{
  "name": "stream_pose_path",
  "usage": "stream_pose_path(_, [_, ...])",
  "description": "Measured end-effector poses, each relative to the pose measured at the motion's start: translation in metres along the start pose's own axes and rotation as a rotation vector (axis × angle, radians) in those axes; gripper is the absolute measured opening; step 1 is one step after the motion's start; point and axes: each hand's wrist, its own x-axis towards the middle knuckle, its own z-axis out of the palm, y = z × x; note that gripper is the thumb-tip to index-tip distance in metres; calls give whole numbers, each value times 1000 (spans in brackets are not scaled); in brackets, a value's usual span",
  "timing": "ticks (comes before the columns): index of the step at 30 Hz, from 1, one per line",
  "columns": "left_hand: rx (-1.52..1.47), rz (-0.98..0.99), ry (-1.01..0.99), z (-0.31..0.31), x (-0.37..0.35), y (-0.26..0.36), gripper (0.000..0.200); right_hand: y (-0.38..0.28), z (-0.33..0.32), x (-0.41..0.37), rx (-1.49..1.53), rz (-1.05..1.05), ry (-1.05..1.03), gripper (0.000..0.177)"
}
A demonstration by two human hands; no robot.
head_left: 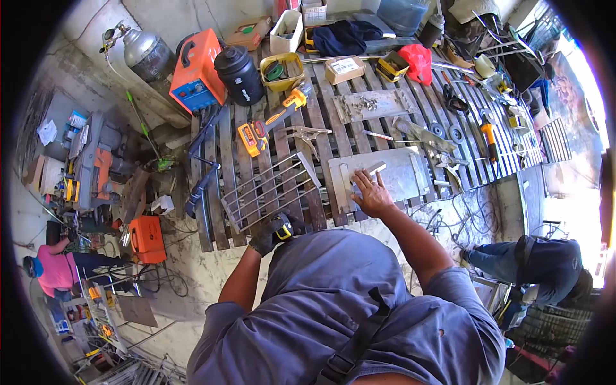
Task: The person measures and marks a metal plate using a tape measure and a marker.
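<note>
My left hand (264, 240), in a dark glove, is closed around a yellow-and-black tape measure (283, 227) at the near edge of the slatted table, close to my belly. Just beyond it lies a welded metal grid (273, 191), set at an angle across the slats. My right hand (372, 194) is bare, its fingers spread over the left part of a flat metal plate (401, 168). A short light-coloured bar (376, 168) lies on the plate right at my fingertips. Locking clamp pliers (307, 133) rest past the grid.
On the slatted table (247, 176) are a cordless grinder (273, 123), a black jug (239, 76), an orange welding machine (197, 69), and a smaller plate with metal bits (372, 104). An angle grinder (489, 138) lies right. One person (545, 263) bends at right; another (58, 269) is left.
</note>
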Motion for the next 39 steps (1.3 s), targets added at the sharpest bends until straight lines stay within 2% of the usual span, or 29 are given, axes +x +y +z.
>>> stream_pose_path(10, [-47, -10, -8, 8, -3, 5, 67, 0, -1, -6, 17, -10, 24, 73])
stream_pose_path(13, [-41, 11, -30, 2, 1, 0, 68, -5, 16, -31, 36, 36, 190, 77])
stream_pose_path(16, [-20, 17, -89, 8, -2, 4, 69, -6, 30, -56, 127, -104, 92, 79])
stream_pose_path(25, [-43, 15, -71, 9, 0, 4, 79, -12, 18, -57, 232, -66, 108, 78])
stream_pose_path(30, [-27, 21, -62, 2, 3, -1, 79, -9, 16, -60, 252, -68, 193, 76])
stream_pose_path(33, [-35, 23, -73, 5, 1, 0, 79, -7, 20, -63, 271, -70, 123, 76])
stream_pose_path(39, [-62, 4, -59, 7, 1, 1, 78, -6, 24, -64, 268, -114, 147, 76])
